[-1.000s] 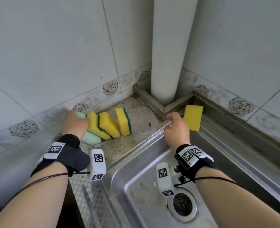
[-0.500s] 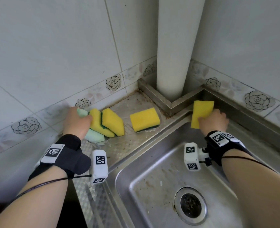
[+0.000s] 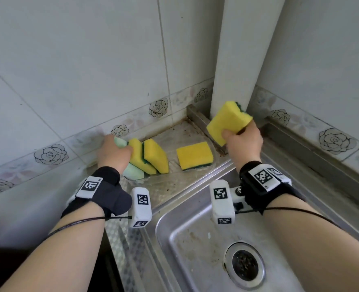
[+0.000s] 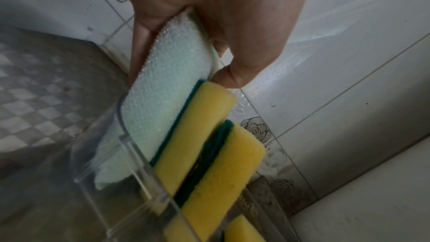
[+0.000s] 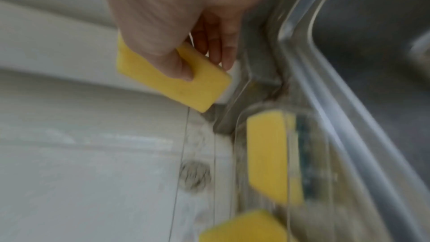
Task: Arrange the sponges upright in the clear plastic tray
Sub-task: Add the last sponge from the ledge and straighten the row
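Observation:
A clear plastic tray [image 3: 172, 175] sits on the steel counter by the tiled wall. At its left end a pale green sponge [image 4: 167, 80] stands tilted, pinched at the top by my left hand [image 3: 119, 148]. Two yellow sponges [image 3: 155, 155] with green backs lean against it. Another yellow sponge [image 3: 194, 154] lies flat at the tray's right end. My right hand [image 3: 236, 131] grips a further yellow sponge [image 3: 227, 121] in the air above the tray's right end, thumb on its yellow face.
A steel sink basin [image 3: 195, 239] with a drain [image 3: 246, 263] lies below my hands. A white column [image 3: 244, 49] fills the corner behind the held sponge. Tiled walls close off the back and the right.
The third yellow sponge in the tray has dropped from upright to flat. My right hand took the sponge from the sink ledge and raised it leftward over the tray. The left hand stayed put.

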`<move>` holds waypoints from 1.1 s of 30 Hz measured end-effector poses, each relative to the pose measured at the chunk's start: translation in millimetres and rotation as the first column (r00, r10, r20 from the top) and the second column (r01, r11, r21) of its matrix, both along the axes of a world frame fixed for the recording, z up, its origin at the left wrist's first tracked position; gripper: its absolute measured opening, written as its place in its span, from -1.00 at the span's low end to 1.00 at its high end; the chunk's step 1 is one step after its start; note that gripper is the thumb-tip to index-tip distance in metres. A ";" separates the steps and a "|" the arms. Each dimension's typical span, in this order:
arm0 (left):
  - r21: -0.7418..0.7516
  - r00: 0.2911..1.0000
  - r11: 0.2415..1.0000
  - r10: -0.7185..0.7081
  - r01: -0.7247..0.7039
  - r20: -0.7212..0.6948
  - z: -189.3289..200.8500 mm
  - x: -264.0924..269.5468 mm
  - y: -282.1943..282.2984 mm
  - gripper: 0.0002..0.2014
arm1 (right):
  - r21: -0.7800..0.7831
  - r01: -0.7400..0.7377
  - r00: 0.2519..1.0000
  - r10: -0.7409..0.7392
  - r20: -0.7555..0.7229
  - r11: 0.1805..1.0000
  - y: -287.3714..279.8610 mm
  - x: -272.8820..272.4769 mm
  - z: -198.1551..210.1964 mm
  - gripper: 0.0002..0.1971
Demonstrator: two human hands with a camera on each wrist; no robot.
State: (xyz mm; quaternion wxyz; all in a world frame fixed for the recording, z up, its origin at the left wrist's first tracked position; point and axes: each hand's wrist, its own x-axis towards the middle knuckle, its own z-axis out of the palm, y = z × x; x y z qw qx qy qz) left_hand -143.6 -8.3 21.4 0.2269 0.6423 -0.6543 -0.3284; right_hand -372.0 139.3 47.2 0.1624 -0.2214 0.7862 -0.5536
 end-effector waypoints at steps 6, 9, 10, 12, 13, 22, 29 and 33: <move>0.005 1.000 1.000 -0.004 0.004 -0.018 5.4 2.0 7.0 -0.58 | 0.108 -0.235 0.968 0.242 -0.063 0.966 -34.9 82.5 -14.6 -0.65; 0.013 0.999 1.000 -0.019 0.020 -0.026 5.4 2.1 7.8 -0.59 | 0.175 -0.258 0.954 0.279 -0.108 0.950 -44.7 97.3 -27.2 -0.65; 0.012 0.999 1.000 -0.023 0.023 -0.023 5.1 3.1 7.8 -0.59 | 0.196 -0.264 0.950 0.290 -0.119 0.944 -47.3 100.4 -30.3 -0.64; 0.015 1.000 1.000 -0.014 0.014 -0.017 4.5 4.6 7.6 -0.58 | 0.255 -0.262 0.938 0.307 -0.158 0.931 -51.2 105.8 -35.6 -0.65; 0.018 1.000 1.000 -0.005 0.006 -0.019 4.2 4.7 7.9 -0.58 | 0.292 -0.258 0.931 0.318 -0.179 0.921 -52.5 107.4 -37.6 -0.65; 0.030 0.999 1.000 -0.003 0.004 -0.033 4.0 4.2 7.2 -0.54 | 0.533 -0.252 0.893 0.406 -0.193 0.808 -65.2 115.9 -45.6 -0.67; 0.028 0.999 1.000 0.004 -0.003 -0.046 2.6 3.2 7.1 -0.53 | 0.498 -0.307 0.870 0.452 -0.200 0.811 -51.3 112.1 -49.1 -0.59; 0.026 0.998 1.000 -0.002 0.004 -0.059 1.4 4.6 7.8 -0.53 | 0.525 -0.226 0.865 0.417 -0.279 0.821 -42.0 99.1 -45.1 -0.67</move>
